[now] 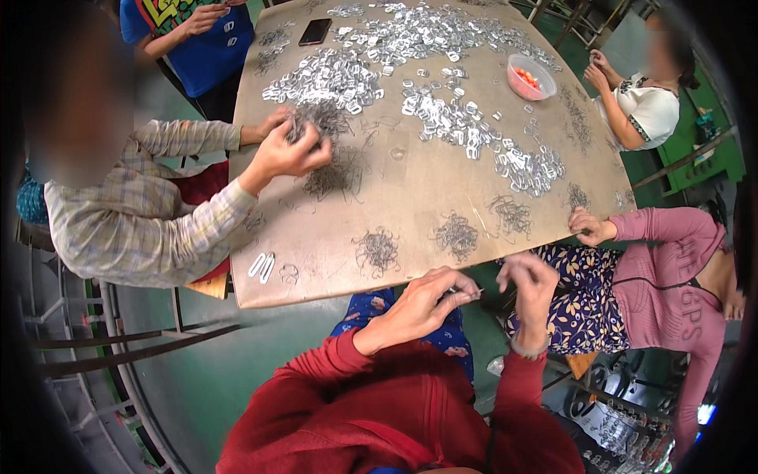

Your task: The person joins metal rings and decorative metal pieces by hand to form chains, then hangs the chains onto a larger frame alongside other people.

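Note:
My left hand (433,300) is at the near table edge, thumb and fingers pinched on a small silvery metal piece (478,292) whose tip shows at the fingertips. To its right, my right hand (529,288) is raised with bent fingers, blurred by motion; whether it holds anything is unclear. Both hands are apart, over my lap. Just beyond them on the table lie small heaps of thin bent wire pieces, one heap (377,251) at left, another heap (456,235) in the middle, and a third heap (509,215) at right.
Flat metal buckles (442,118) are spread over the brown-covered table (316,272). A clear tub (531,77) with orange-red items and a phone (315,31) lie farther back. At left, a co-worker's hands (296,150) hold a wire clump. Another co-worker's hand (588,227) is close at right.

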The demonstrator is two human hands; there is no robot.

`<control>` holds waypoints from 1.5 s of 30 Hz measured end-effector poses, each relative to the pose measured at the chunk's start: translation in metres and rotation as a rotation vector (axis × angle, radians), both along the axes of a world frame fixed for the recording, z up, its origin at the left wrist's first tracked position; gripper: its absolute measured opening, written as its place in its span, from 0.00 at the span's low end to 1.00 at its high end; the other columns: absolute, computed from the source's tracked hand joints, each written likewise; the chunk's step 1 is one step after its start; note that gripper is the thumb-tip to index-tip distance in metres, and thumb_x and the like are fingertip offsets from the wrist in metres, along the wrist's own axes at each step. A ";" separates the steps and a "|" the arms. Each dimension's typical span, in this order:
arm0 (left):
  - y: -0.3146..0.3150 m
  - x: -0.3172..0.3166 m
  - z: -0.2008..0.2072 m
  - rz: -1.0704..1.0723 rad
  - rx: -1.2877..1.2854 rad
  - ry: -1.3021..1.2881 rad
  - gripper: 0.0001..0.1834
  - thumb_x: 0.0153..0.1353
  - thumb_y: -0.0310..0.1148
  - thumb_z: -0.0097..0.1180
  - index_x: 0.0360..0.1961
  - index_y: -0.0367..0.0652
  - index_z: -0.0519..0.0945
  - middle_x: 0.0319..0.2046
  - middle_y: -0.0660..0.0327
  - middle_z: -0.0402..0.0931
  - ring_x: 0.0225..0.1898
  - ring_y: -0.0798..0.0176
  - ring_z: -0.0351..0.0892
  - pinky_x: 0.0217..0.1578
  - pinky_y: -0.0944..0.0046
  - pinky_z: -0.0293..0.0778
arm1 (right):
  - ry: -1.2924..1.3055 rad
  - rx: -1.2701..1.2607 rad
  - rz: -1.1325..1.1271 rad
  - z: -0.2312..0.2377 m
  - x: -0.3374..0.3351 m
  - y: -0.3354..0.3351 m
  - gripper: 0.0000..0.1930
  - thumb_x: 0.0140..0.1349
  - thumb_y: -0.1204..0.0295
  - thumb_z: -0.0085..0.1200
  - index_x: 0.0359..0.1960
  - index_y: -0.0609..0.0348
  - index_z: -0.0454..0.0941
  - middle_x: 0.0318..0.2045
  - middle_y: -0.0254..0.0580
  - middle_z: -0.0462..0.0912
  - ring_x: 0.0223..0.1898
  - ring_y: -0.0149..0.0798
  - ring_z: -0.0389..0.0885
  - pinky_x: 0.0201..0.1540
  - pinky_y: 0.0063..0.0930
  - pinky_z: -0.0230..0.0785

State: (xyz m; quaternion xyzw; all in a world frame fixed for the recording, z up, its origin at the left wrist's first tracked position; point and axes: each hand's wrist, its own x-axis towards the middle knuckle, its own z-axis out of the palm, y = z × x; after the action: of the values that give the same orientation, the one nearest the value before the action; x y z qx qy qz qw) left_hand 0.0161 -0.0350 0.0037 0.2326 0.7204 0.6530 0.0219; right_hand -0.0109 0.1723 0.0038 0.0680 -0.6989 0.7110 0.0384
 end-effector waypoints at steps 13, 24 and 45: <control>-0.005 0.013 -0.020 -0.018 0.102 -0.050 0.03 0.59 0.23 0.54 0.35 0.36 0.74 0.34 0.56 0.75 0.39 0.56 0.75 0.41 0.60 0.71 | 0.323 0.920 -0.264 -0.127 -0.274 -0.075 0.13 0.50 0.64 0.59 0.33 0.60 0.80 0.22 0.50 0.81 0.26 0.47 0.81 0.33 0.37 0.71; -0.003 0.006 -0.032 0.090 -0.034 0.025 0.06 0.60 0.29 0.53 0.36 0.37 0.75 0.32 0.56 0.77 0.38 0.53 0.76 0.39 0.59 0.71 | -0.160 0.229 0.006 -0.021 -0.047 -0.026 0.12 0.55 0.82 0.57 0.42 0.72 0.78 0.30 0.42 0.81 0.28 0.31 0.80 0.36 0.21 0.72; -0.066 -0.015 -0.040 0.475 -0.412 0.251 0.19 0.54 0.28 0.57 0.48 0.42 0.73 0.44 0.54 0.75 0.47 0.48 0.73 0.48 0.57 0.69 | 0.079 -0.300 -0.153 -0.004 0.061 -0.028 0.10 0.52 0.90 0.53 0.37 0.70 0.78 0.33 0.45 0.76 0.29 0.33 0.75 0.30 0.23 0.69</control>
State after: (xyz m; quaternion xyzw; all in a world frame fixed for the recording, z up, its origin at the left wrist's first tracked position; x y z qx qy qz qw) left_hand 0.0006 -0.1014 -0.0368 0.1276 0.8683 0.4469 -0.1734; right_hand 0.0502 0.1444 -0.0006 0.0358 -0.5859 0.7992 0.1296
